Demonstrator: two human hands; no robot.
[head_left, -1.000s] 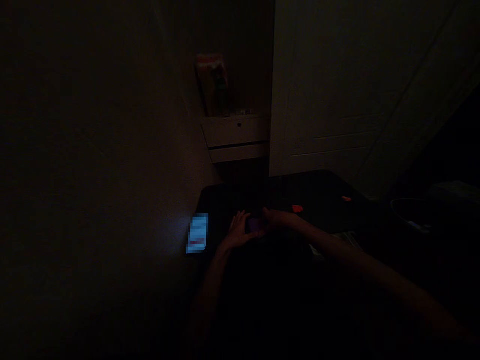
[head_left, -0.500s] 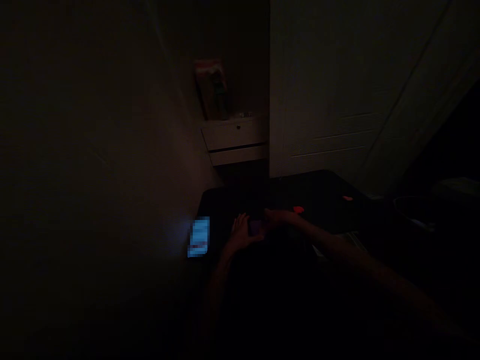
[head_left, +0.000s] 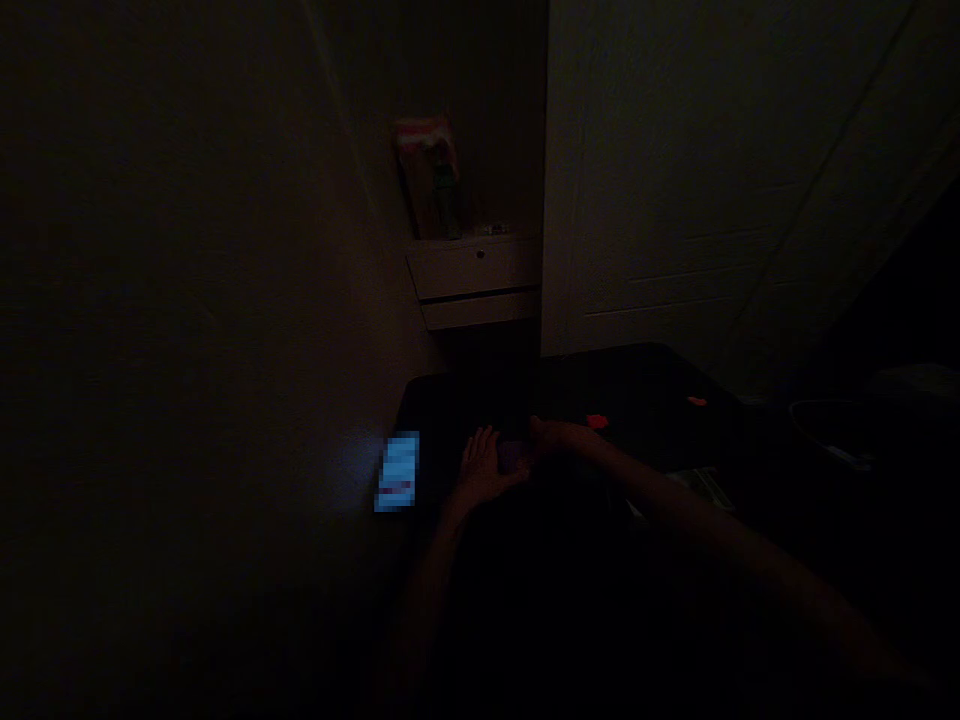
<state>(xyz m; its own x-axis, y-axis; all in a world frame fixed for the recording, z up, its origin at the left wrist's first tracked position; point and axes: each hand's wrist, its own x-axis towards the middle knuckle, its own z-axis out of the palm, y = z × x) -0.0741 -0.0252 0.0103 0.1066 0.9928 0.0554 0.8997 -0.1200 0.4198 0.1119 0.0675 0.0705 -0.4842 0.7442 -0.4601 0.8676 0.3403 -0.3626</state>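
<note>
The scene is very dark. A small dark purple piece lies on the black tabletop between my two hands; its kind is too dim to tell. My left hand rests at its left side, fingers stretched out and spread, thumb along the near edge. My right hand comes in from the right with its fingers bent at the piece's right edge, seemingly gripping it, though the fingertips are lost in shadow. Just beyond my right hand sits a small red-orange piece.
A lit phone with a blurred screen stands at the left by the wall. Another orange piece lies far right. A flat card or packet is partly behind my right forearm. Behind are drawers and a pale panel.
Both hands stay around the purple piece with hardly any movement. The left fingers look slightly more spread. The view shifts a little.
</note>
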